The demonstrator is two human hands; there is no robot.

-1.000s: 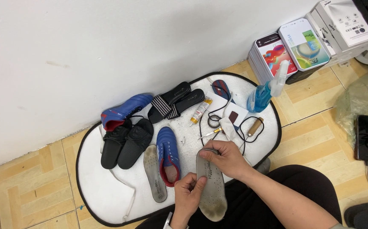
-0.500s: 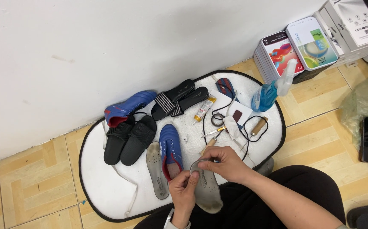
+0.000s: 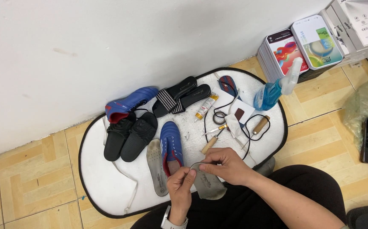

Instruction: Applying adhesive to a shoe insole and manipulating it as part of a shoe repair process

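Mat: a white mat (image 3: 107, 186) with black edging lies on the floor before you.
Insole: a grey insole (image 3: 209, 186) sits over your lap, beside a blue shoe (image 3: 171, 146).
Hands: your left hand (image 3: 182, 186) and right hand (image 3: 226, 165) both pinch its upper edge.

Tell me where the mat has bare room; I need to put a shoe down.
Free: the white mat's near-left part, between the black slides, grey insole and left rim. Crowded: the right half, around the tools, cord and spray bottle, and by both hands.
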